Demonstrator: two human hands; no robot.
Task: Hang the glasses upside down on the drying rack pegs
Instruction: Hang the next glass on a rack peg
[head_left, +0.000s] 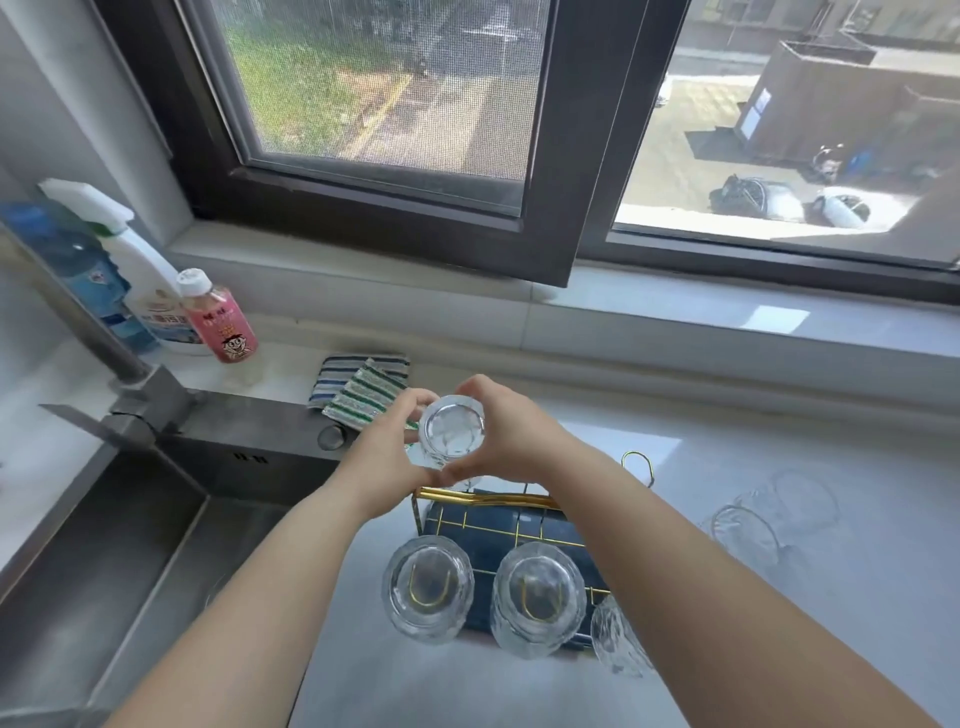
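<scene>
A clear glass (451, 432) is held upside down, base toward me, between my left hand (387, 447) and my right hand (511, 428), above the far end of the drying rack (498, 519). The rack is gold wire over a dark blue tray. Two glasses hang upside down on its near pegs, one on the left (428, 587) and one to its right (537, 597). A third glass (618, 642) shows partly past my right forearm. Two more glasses (748, 535) (805, 499) stand on the counter to the right.
A steel sink (104, 561) with a faucet (130, 374) lies to the left. Spray bottles (140, 280) and a pink bottle (223, 322) stand behind it. Striped cloths (363, 387) lie beyond my hands. A gold wire peg (638, 465) rises at the rack's far right.
</scene>
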